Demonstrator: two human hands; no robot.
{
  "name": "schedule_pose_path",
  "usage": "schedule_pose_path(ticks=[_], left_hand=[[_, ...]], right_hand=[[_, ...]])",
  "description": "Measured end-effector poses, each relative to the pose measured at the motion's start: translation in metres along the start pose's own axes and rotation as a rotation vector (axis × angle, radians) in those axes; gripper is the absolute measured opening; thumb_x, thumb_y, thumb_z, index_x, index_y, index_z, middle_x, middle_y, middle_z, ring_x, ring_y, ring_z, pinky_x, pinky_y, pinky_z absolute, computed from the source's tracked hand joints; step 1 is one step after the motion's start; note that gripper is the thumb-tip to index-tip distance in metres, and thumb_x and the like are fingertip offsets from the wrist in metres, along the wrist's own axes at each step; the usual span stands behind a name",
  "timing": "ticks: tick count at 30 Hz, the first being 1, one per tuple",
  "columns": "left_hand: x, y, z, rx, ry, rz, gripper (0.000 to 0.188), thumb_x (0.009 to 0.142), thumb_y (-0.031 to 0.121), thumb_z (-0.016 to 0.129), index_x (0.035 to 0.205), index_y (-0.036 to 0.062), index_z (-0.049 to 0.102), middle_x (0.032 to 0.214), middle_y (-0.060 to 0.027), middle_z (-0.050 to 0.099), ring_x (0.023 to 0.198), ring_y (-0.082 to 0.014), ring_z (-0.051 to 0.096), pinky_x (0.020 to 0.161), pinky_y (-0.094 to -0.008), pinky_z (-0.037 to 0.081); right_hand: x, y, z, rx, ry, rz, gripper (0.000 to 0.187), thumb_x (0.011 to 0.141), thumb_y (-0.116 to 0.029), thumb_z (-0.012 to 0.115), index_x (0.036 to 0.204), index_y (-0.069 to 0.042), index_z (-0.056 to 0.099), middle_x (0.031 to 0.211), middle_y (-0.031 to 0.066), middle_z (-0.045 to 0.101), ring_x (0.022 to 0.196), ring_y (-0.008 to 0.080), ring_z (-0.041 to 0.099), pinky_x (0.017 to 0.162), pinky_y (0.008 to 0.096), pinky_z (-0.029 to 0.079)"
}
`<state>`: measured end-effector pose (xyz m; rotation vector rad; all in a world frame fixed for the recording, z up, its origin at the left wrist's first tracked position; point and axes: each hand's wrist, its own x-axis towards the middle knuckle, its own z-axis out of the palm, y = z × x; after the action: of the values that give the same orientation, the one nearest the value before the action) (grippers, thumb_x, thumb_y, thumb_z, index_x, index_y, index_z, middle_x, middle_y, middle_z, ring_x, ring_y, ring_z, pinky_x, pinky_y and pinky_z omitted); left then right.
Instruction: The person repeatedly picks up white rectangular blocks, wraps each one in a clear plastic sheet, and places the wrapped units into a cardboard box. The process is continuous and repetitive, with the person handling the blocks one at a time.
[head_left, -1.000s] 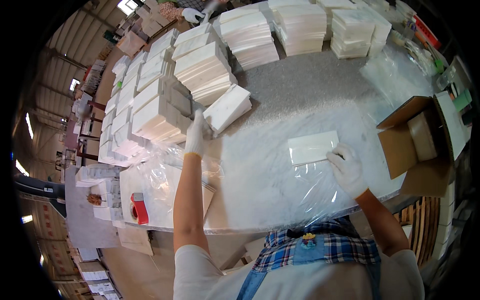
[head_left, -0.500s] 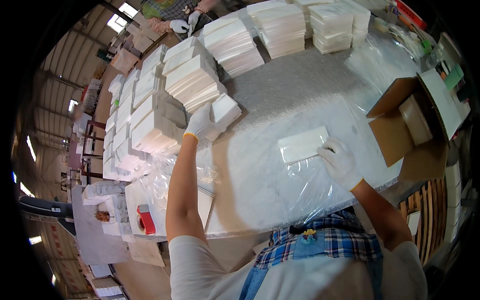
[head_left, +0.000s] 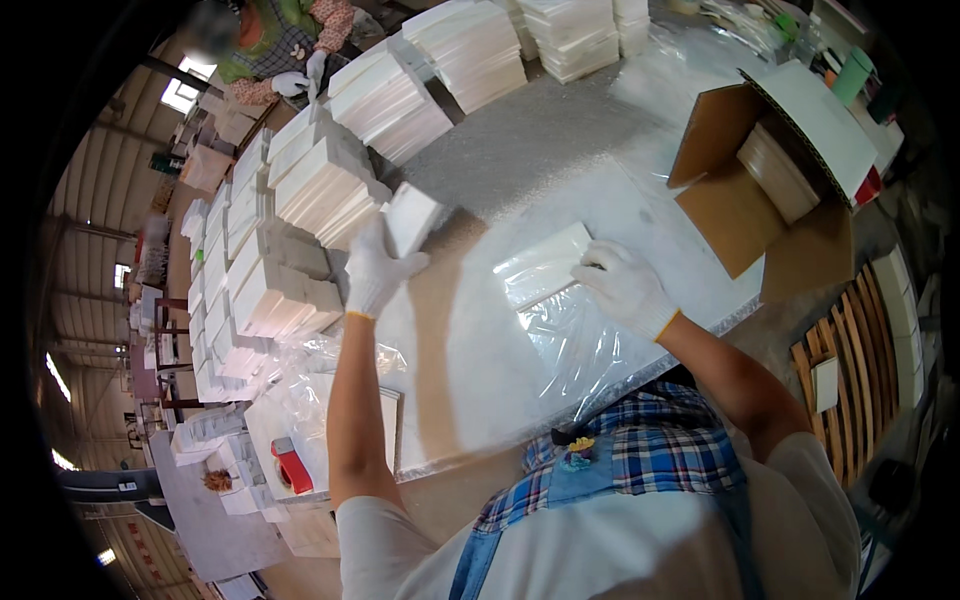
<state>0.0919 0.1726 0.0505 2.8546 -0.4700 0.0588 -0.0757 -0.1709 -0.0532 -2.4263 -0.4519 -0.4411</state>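
My left hand [head_left: 374, 272], in a white glove, grips a small white tile-like slab [head_left: 411, 219] beside the stacked slabs [head_left: 325, 185]. Its thumb sticks out to the right below the slab. On the pale tabletop lies a flat white slab [head_left: 540, 262] partly covered with shiny clear plastic film [head_left: 575, 345], which spreads toward me. My gloved right hand [head_left: 628, 288] is closed at this slab's right edge, fingers curled. Whether those fingers pinch the film, the slab or both is hard to make out.
An open cardboard box [head_left: 735, 225] with pale slabs inside stands at the table's right. Rows of white stacks line the left and far sides. A red tape dispenser [head_left: 290, 466] lies near left. Across the table a person with gloved hands [head_left: 292, 83] works.
My left hand has drawn back with a slab from the end of the stack, which shows as tilted up now. My right hand stays at the film-covered slab. The whole view has shifted.
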Motion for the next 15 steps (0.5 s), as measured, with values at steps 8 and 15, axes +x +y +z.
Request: schedule_pose_path(ticks=[8, 15], left_hand=[[-0.032, 0.133, 0.052, -0.104, -0.17, 0.23, 0.079, 0.061, 0.045, 0.089, 0.12, 0.002, 0.059, 0.111, -0.024, 0.066, 0.109, -0.0408, 0.063, 0.094, -0.0493, 0.05], [-0.041, 0.161, 0.06, 0.007, -0.264, 0.276, 0.076, 0.067, 0.04, 0.082, 0.128, 0.0028, 0.055, 0.118, -0.0233, 0.064, 0.112, -0.0408, 0.062, 0.096, -0.0463, 0.051]], right_hand=[[-0.005, -0.005, 0.0, -0.132, 0.091, -0.083, 0.015, 0.089, -0.015, 0.064, 0.101, -0.012, 0.073, 0.107, 0.0038, 0.067, 0.102, 0.0253, 0.066, 0.088, 0.0415, 0.054], [-0.055, -0.006, -0.01, -0.011, 0.088, 0.15, 0.031, 0.086, -0.016, 0.068, 0.117, -0.013, 0.073, 0.118, 0.0051, 0.069, 0.115, 0.0255, 0.064, 0.097, 0.041, 0.052]])
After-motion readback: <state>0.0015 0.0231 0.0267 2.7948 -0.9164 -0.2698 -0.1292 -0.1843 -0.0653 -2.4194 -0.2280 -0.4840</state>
